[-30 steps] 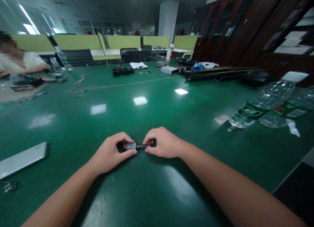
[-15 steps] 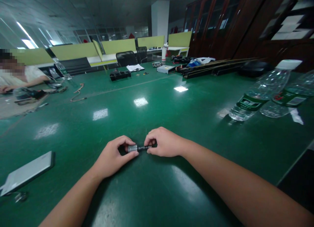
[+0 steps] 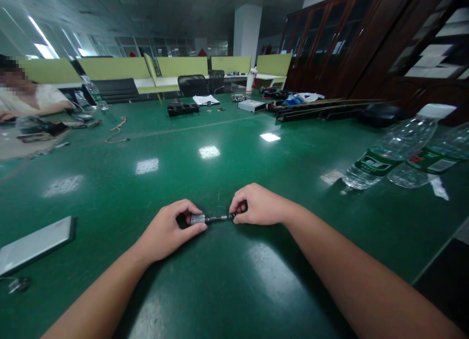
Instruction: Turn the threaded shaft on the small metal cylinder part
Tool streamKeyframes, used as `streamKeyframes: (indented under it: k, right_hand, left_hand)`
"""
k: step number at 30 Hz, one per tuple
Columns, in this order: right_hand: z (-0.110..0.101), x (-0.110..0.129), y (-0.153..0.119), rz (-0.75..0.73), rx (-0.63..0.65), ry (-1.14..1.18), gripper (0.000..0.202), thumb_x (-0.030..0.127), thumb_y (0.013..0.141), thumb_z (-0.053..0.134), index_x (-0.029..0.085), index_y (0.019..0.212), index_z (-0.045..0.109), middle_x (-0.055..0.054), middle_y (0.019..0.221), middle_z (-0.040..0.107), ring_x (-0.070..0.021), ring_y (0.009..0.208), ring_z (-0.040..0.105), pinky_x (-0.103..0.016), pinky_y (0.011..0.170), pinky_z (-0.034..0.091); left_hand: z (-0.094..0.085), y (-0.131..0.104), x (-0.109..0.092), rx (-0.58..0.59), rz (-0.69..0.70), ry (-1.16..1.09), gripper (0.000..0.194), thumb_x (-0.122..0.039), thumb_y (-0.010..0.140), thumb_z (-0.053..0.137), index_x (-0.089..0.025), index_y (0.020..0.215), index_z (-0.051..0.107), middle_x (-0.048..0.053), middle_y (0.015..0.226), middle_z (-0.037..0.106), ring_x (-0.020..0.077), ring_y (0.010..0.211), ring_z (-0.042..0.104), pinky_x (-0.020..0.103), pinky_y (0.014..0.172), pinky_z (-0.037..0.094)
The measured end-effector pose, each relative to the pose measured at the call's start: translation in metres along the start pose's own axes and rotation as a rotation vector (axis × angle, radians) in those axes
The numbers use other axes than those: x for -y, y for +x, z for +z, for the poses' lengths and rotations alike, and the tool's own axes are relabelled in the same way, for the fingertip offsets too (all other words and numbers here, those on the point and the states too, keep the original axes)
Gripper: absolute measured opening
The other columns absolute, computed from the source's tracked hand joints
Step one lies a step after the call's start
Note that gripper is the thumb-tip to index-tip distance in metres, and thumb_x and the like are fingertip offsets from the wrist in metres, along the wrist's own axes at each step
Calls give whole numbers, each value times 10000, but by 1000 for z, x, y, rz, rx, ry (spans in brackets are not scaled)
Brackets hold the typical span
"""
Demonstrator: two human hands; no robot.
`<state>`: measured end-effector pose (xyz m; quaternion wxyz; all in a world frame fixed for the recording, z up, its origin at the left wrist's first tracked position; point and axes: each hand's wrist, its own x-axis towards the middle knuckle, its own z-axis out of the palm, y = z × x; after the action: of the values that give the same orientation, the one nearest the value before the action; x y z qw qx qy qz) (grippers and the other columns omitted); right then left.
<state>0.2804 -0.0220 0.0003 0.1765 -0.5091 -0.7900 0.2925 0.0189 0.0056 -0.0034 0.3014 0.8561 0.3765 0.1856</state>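
Between the thumb and fingers of my left hand [image 3: 176,227] is a silver metal cylinder [image 3: 198,219], low over the green table [image 3: 205,182]. A thin dark shaft [image 3: 216,219] with a lighter tip sticks out of the cylinder toward the right. My right hand [image 3: 257,205] pinches a small black coiled piece [image 3: 233,215] just beyond the shaft's tip. Its far end is hidden by my fingers. The coiled piece and the shaft lie nearly in line, with a slight gap between them.
A silver flat box [image 3: 36,243] lies at the left. Two clear bottles [image 3: 395,146] stand at the right. Across the table are a black device [image 3: 182,109], papers [image 3: 205,100] and long dark strips [image 3: 311,112]. A person [image 3: 36,97] sits at the far left.
My right hand has moved to the right with the black coiled piece, baring the shaft's tip. My left hand still holds the cylinder. The camera view has shifted slightly.
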Motion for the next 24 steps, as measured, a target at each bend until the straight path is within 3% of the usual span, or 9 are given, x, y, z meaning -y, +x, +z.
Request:
streamKeyframes:
  k: [13,24]
  right_hand:
    - [14,7,5,9,-10,126,191,170,715,741,164,905,753,-2,733,689,-111,655,602,-213,601,442]
    - [42,26,15,-138,-147,58,155,168,765,711,161,915,750,-15,789,686,-109,704,593,-223,669,439]
  left_hand:
    - [2,-3,3,-5,10,40,272,-402,795,709,-201,973,667,21,848,673,186,756,614,305,703,489]
    - [3,-5,7,8,60,40,213,-369,803,703,-205,937,677,18,852,670,182,767,604,285,697,465]
